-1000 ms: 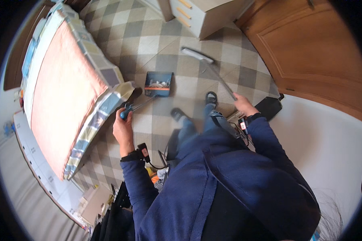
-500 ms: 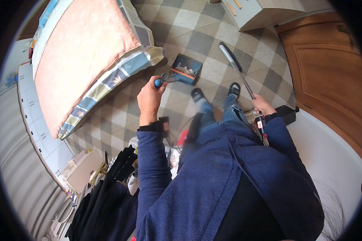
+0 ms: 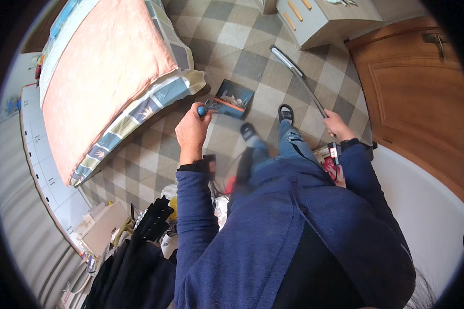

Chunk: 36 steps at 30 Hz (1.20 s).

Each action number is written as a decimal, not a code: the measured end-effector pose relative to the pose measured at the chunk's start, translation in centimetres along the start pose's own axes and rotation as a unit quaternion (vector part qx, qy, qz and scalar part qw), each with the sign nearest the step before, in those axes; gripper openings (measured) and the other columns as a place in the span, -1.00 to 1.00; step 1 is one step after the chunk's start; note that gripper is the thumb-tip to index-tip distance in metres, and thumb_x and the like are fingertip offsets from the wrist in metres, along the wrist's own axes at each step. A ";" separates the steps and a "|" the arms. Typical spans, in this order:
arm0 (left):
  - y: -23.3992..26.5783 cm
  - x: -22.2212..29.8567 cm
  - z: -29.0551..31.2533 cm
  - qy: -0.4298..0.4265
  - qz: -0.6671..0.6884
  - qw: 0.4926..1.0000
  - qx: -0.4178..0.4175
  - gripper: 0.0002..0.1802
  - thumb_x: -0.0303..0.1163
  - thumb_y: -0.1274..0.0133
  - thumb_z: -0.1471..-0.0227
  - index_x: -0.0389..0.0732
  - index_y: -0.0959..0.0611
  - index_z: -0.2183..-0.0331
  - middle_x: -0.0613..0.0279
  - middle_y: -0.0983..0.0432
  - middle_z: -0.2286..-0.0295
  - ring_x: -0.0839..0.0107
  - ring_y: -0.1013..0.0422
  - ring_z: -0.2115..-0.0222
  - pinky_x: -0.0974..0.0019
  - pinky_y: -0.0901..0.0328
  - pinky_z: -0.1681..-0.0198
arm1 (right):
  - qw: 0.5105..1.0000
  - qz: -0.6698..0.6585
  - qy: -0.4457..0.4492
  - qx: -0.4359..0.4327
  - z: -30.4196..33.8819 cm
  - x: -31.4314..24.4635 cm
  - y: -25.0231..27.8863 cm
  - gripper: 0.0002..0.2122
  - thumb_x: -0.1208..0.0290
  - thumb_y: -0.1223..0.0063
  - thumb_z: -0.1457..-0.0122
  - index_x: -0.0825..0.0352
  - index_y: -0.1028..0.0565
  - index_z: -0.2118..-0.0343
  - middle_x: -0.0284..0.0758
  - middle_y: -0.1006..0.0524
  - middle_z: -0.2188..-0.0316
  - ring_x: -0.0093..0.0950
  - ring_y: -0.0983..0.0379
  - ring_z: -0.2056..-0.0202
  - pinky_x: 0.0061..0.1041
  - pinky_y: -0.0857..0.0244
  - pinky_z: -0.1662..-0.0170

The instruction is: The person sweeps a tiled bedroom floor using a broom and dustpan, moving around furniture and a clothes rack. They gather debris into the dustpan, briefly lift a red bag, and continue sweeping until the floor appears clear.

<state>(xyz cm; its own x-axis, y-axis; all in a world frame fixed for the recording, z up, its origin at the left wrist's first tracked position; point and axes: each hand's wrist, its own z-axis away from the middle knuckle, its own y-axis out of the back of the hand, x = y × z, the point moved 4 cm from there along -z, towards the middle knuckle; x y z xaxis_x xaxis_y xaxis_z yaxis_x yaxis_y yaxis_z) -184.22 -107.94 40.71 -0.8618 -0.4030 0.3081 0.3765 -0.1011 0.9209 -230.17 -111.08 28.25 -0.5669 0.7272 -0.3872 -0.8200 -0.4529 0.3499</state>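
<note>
My left hand (image 3: 192, 131) is closed around the blue-tipped end of a dustpan handle. Beyond it hangs or rests the blue dustpan (image 3: 245, 92), with an orange strip along one edge; pale and dark litter lies inside. I cannot tell whether the pan touches the floor. On the other side, my right hand (image 3: 337, 125) grips the long grey stick of a broom (image 3: 311, 94). Its narrow head (image 3: 286, 60) reaches forward to the tiles, near the cabinet.
A bed (image 3: 111, 77) with a peach cover stands at the left. Ahead on the right is a grey cabinet (image 3: 309, 23), beside a brown wooden door (image 3: 410, 87). Dark clothes (image 3: 134, 268) and clutter lie at the lower left. My slippered feet (image 3: 286, 113) stand on the checkered floor.
The broom head has moved forward and left and turned, so its dark bristles show less. My right foot has shifted left. Both hands keep their grips.
</note>
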 end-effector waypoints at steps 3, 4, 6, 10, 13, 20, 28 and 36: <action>-0.1 0.5 -0.2 0.009 -0.005 1.000 0.001 -0.65 -0.04 -0.09 0.06 0.04 -0.52 0.23 0.07 -0.54 0.41 0.04 -0.46 0.34 0.10 -0.33 0.34 | 0.993 0.101 0.013 0.052 -3.9 -0.5 -0.4 -0.57 0.48 0.29 -0.08 0.29 -0.23 -0.08 -0.23 -0.40 0.59 -0.44 -0.29 0.72 -0.38 -0.17 0.69; -0.2 1.0 0.0 0.009 -0.010 1.000 0.000 -0.65 -0.04 -0.11 0.08 0.04 -0.53 0.25 0.11 -0.55 0.42 0.05 -0.46 0.35 0.10 -0.33 0.36 | 0.991 0.132 0.009 0.034 -5.0 -0.6 -0.9 -0.57 0.49 0.28 -0.06 0.31 -0.25 -0.06 -0.15 -0.44 0.54 -0.38 -0.36 0.69 -0.35 -0.22 0.66; -0.3 1.8 0.0 0.010 -0.013 1.000 0.001 -0.65 -0.03 -0.13 0.10 0.04 -0.53 0.26 0.15 -0.55 0.43 0.06 -0.47 0.37 0.11 -0.33 0.37 | 0.993 0.119 0.003 0.003 -6.3 -0.7 -2.1 -0.58 0.50 0.25 -0.04 0.34 -0.26 -0.03 -0.08 -0.46 0.48 -0.33 -0.40 0.68 -0.33 -0.25 0.65; -0.7 2.8 -0.3 0.026 -0.024 0.999 -0.004 -0.63 -0.03 -0.14 0.11 0.04 -0.53 0.26 0.14 -0.55 0.44 0.08 -0.47 0.37 0.12 -0.33 0.38 | 0.988 0.130 0.058 -0.059 -5.4 -1.5 -1.0 -0.57 0.50 0.20 -0.02 0.31 -0.29 -0.03 -0.20 -0.42 0.61 -0.41 -0.32 0.74 -0.38 -0.18 0.70; -0.9 3.5 -0.8 0.020 -0.036 0.999 0.011 -0.64 -0.04 -0.15 0.12 0.02 -0.54 0.27 0.14 -0.55 0.45 0.09 -0.48 0.39 0.14 -0.33 0.40 | 0.993 0.056 0.065 -0.083 -4.4 -2.6 2.6 -0.58 0.51 0.20 -0.01 0.29 -0.31 -0.02 -0.30 -0.34 0.70 -0.49 -0.25 0.77 -0.43 -0.12 0.73; -1.0 5.4 -1.5 0.022 -0.036 0.998 0.047 -0.69 -0.10 -0.19 0.14 -0.01 -0.56 0.32 0.16 -0.55 0.48 0.11 -0.47 0.45 0.17 -0.33 0.45 | 0.916 0.264 0.284 0.101 -8.5 -8.5 5.1 -0.60 0.46 0.17 -0.07 0.27 -0.30 -0.04 -0.01 -0.48 0.24 -0.10 -0.43 0.19 -0.16 -0.32 0.20; -1.7 6.3 -1.6 0.043 -0.053 0.996 0.049 -0.69 -0.12 -0.20 0.16 -0.01 -0.56 0.34 0.18 -0.55 0.48 0.12 -0.48 0.46 0.19 -0.33 0.45 | 0.931 0.338 0.130 0.037 -13.6 -12.5 2.2 -0.72 0.41 0.31 -0.20 0.38 -0.33 0.07 0.05 -0.44 0.15 0.00 -0.36 0.07 -0.12 -0.26 0.05; -1.8 7.5 -2.7 0.043 -0.073 0.995 0.051 -0.71 -0.13 -0.21 0.18 -0.01 -0.57 0.37 0.20 -0.55 0.49 0.16 -0.48 0.47 0.19 -0.35 0.45 | 0.935 0.264 0.233 -0.025 -10.3 -11.1 3.1 -0.57 0.54 0.11 0.00 0.42 -0.31 -0.01 0.03 -0.42 0.09 -0.11 -0.34 0.02 -0.30 -0.24 0.00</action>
<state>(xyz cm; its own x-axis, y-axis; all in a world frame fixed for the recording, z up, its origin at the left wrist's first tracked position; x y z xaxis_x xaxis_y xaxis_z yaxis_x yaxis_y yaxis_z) -190.43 -113.24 40.76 -0.8705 -0.4684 0.1514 0.2094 -0.0739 0.9750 -227.24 -125.89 24.83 -0.8576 0.0954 -0.5053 -0.4112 -0.7174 0.5624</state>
